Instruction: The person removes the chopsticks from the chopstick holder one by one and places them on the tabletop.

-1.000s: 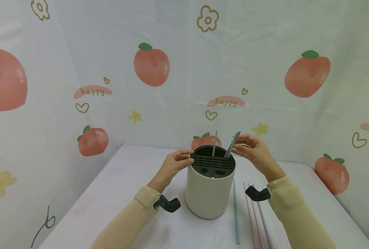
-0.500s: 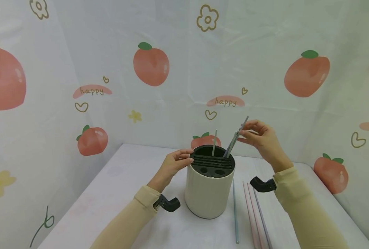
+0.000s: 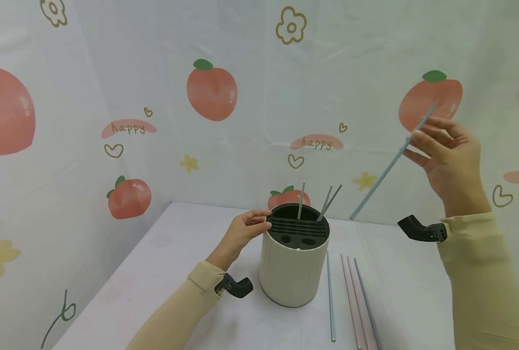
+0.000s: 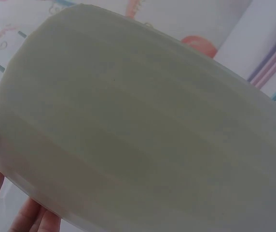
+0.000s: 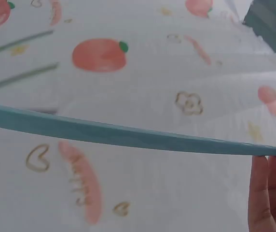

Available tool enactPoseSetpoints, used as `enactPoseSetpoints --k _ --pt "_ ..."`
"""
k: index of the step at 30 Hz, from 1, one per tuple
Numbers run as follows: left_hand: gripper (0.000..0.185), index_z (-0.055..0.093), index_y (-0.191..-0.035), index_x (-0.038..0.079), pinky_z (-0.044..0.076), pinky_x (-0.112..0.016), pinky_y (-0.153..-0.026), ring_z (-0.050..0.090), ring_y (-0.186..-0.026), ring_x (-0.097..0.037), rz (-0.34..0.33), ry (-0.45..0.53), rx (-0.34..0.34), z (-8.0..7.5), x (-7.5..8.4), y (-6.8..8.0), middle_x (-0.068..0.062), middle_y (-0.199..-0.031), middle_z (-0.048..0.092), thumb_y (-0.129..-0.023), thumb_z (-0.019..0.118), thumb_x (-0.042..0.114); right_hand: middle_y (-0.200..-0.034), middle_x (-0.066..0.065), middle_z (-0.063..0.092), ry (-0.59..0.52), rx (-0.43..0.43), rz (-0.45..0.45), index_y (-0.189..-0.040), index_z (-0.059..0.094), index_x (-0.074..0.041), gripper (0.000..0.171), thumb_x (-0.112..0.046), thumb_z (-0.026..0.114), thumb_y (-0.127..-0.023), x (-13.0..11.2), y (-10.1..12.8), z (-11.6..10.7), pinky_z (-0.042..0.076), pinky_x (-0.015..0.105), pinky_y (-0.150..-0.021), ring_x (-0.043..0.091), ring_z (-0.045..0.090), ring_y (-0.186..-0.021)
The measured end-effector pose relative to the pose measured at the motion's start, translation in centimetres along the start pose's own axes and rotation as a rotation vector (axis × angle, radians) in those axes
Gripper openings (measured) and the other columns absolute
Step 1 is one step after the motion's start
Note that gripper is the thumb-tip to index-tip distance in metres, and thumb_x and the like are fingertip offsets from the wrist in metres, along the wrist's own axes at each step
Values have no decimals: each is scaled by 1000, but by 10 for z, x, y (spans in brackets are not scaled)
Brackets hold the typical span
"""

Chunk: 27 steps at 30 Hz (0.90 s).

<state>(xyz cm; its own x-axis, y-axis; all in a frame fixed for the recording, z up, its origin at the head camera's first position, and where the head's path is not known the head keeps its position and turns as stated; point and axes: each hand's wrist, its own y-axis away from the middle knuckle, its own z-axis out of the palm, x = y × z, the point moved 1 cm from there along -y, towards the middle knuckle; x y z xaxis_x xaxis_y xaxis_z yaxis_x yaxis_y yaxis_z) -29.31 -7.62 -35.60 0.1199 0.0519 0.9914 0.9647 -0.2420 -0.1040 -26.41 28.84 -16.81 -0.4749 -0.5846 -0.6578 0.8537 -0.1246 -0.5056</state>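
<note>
Fingers of the right hand [image 3: 454,160] pinch a light-blue stick [image 3: 379,180] near its upper end, above the white worktop [image 3: 171,253]; fingers of the left hand [image 3: 238,236], loosely extended, touch the rim of a cream cylindrical holder [image 3: 292,274]. Behind is a fruit-printed backdrop [image 3: 241,160]. The stick's long axis slants, its free end pointing down and left, apart from the holder.

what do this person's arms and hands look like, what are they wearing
The left sleeve and right sleeve are plain, pale yellow-beige and long, with cuffs near the wrists. The left hand and right hand are ungloved. The left wrist camera and right wrist camera look black and bent; no cables show.
</note>
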Motion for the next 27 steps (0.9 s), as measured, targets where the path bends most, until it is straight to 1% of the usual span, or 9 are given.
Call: enactPoseSetpoints --k 3,6,10,14,16,17,19,21,27 --pt "38 65 -125 15 43 -47 -105 56 -115 -25 0 2 0 0 0 0 -11 -121 59 -88 70 19 -87 15 71 32 -14 57 -106 65 5 28 21 53 -86 15 9 -28 60 40 -66 26 71 -75" --pt "38 65 -125 15 44 -46 -105 56 -115 -25 1 -1 1 0 0 0 -11 -122 59 -88 70 19 -86 11 72 93 -43 159 -106 67 0 29 18 51 -89 41 24 -60 60 36 -69 21 71 -78" --pt "38 65 -125 14 44 -45 -105 55 -116 -25 3 4 -1 0 0 0 -11 -122 59 -87 70 17 -85 3 72 252 -38 334 -104 69 -13 32 11 53 -93 77 48 -100 60 30 -71 14 70 -79" --pt "37 65 -124 13 44 -45 -105 55 -116 -25 10 1 -1 0 0 -1 -12 -122 59 -87 69 18 -86 -4 71 474 -28 505 -102 66 -24 26 0 58 -95 114 71 -127 58 26 -73 8 67 -79" --pt "37 65 -124 12 44 -46 -104 55 -116 -25 13 -3 -2 0 0 0 -12 -122 59 -88 69 18 -88 -7 69 593 -31 576 -112 63 -17 21 -5 60 -95 132 82 -135 58 26 -75 6 66 -81" --pt "37 65 -124 12 44 -46 -104 55 -116 -25 13 -3 -2 0 0 0 -12 -122 59 -88 69 18 -89 -7 69 646 -34 609 -119 60 -12 25 -7 61 -94 141 87 -138 58 26 -76 5 66 -82" --pt "37 65 -124 14 44 -46 -105 55 -116 -25 7 2 -3 0 -1 -1 -11 -122 59 -87 70 18 -92 -6 68 728 -49 662 -131 51 2 40 -9 62 -94 158 96 -142 58 27 -77 6 67 -83" --pt "37 65 -124 14 44 -46 -105 55 -115 -25 6 3 -3 0 -1 -1 -11 -122 59 -87 70 18 -93 -2 69 784 -58 702 -137 39 12 53 -9 62 -94 173 104 -144 58 28 -76 8 68 -83" --pt "37 65 -124 15 44 -44 -104 56 -113 -23 -5 8 0 0 -1 -1 -10 -120 60 -87 70 18 -90 5 67 891 -24 788 -130 44 15 47 -5 64 -92 203 120 -148 58 27 -66 11 64 -74"
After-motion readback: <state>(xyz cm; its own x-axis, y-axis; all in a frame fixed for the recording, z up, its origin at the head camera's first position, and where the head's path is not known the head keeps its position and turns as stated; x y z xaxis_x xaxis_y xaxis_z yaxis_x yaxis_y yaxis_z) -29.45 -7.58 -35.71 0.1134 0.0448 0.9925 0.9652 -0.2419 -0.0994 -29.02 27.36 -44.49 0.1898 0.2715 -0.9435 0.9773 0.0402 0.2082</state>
